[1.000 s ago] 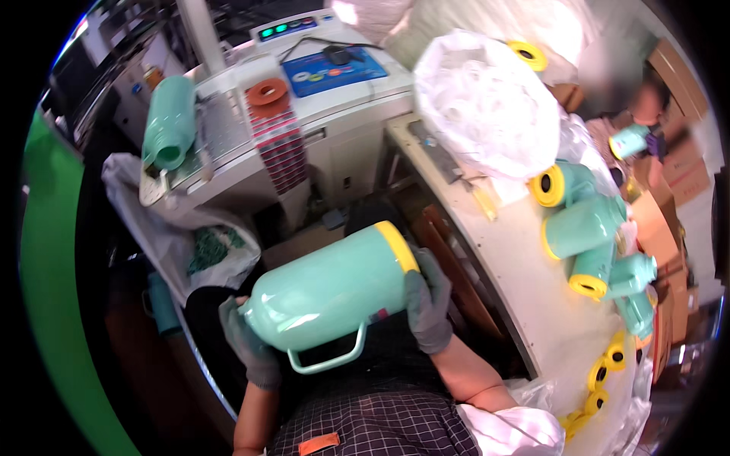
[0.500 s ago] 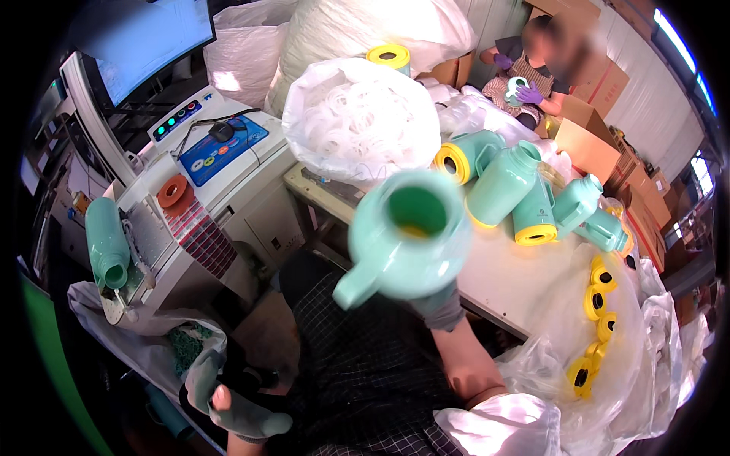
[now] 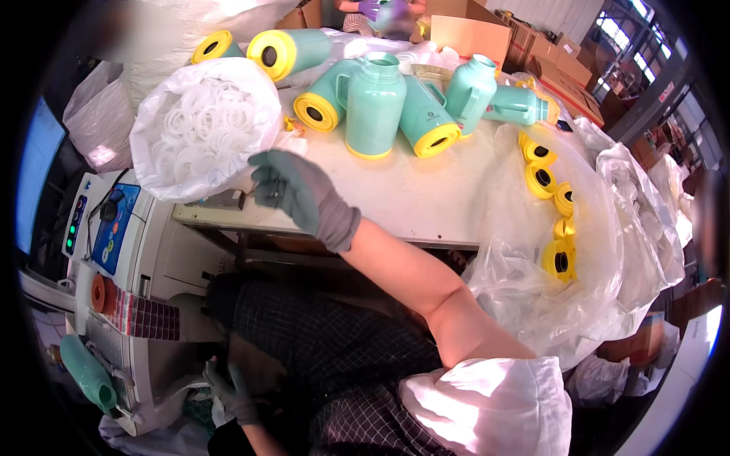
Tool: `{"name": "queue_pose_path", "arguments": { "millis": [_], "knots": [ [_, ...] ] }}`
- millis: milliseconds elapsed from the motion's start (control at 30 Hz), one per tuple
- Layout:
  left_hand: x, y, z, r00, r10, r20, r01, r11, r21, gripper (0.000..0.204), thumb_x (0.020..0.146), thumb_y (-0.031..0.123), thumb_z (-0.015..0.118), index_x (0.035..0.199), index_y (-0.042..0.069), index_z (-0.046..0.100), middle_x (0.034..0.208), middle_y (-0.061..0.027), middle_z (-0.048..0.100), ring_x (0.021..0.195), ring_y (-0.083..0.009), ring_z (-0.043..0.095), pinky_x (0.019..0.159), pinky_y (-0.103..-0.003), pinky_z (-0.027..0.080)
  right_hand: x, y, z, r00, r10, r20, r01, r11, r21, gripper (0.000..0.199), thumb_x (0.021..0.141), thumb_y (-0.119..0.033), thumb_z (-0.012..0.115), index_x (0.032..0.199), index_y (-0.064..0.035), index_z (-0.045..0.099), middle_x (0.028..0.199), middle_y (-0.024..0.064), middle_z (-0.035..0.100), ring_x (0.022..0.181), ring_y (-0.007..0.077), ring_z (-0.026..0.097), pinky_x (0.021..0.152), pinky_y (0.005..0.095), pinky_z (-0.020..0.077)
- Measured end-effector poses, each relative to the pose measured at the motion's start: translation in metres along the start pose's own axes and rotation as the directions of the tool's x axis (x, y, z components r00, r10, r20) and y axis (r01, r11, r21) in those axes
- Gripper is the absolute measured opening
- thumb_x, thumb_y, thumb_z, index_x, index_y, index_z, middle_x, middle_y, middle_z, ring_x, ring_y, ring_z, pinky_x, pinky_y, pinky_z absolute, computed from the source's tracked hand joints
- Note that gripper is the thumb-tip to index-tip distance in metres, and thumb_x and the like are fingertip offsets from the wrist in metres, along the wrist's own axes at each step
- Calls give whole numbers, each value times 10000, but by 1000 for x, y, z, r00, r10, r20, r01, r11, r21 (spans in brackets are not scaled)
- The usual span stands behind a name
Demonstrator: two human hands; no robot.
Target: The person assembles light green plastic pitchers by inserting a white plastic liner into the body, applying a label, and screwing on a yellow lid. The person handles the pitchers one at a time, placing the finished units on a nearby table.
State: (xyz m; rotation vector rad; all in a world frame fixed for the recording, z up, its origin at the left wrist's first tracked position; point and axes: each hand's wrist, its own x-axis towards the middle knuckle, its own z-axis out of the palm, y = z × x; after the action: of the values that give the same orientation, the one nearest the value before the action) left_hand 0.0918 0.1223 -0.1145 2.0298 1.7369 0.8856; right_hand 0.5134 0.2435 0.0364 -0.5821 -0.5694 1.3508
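Right hand (image 3: pixel 300 197), grey-gloved, centre left of the frame: fingers loosely bent and released, poised over the near edge of the pale table (image 3: pixel 411 201), just beside a white bag (image 3: pixel 144 148) filled with translucent rings (image 3: pixel 201 125). Left hand (image 3: pixel 234 394), grey-gloved, lower left, in shadow: fingers spread and released, near green stringy material at the bottom of the frame. Mint-green flask (image 3: pixel 375 110), one, upright and uncapped, on the table at upper centre, handle toward the left. Grouped about it: a tilted flask (image 3: pixel 422 114) with yellow base facing forward; a leaning flask (image 3: pixel 342 85) at its left, likewise yellow-based; a slender-necked flask (image 3: pixel 470 91) at its right; a lying flask (image 3: pixel 513 105) farther right. Yellow round parts (image 3: pixel 541 180), dark-centred, in a row on clear plastic sheeting (image 3: pixel 506 251), right side. White machine (image 3: pixel 156 228), left side, with blue panel (image 3: pixel 118 228); reddish-brown roll (image 3: pixel 99 292) and checked strip (image 3: pixel 152 316) below. Another green flask (image 3: pixel 85 368), lying, lower left. Co-worker's purple-gloved hand (image 3: pixel 370 9), top edge. Cardboard box (image 3: pixel 468 38), upper right of centre.
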Motion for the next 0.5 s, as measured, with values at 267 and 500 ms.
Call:
{"name": "queue_pose_path", "arguments": {
  "millis": [267, 500],
  "knots": [
    [-80, -206, 93, 670, -471, 573, 742, 411, -530, 389, 988, 290, 712, 1279, 42, 640, 1037, -99, 655, 926, -244, 628, 801, -445, 542, -167, -89, -175, 575, -451, -683, 179, 884, -433, 371, 1078, -354, 631, 1272, -42, 680, 1068, 89, 655, 853, 191, 628, 839, 362, 568],
    [-77, -191, 105, 582, -545, 604, 808, 477, -347, 276, 1011, 276, 693, 1200, 78, 663, 987, -70, 650, 858, -233, 623, 725, -437, 557, -429, -256, -363, -128, -444, -887, 462, 765, -449, 743, 985, -735, 583, 1491, -193, 550, 1492, -25, 574, 1033, 196, 620, 819, 355, 539]
  ]
}}
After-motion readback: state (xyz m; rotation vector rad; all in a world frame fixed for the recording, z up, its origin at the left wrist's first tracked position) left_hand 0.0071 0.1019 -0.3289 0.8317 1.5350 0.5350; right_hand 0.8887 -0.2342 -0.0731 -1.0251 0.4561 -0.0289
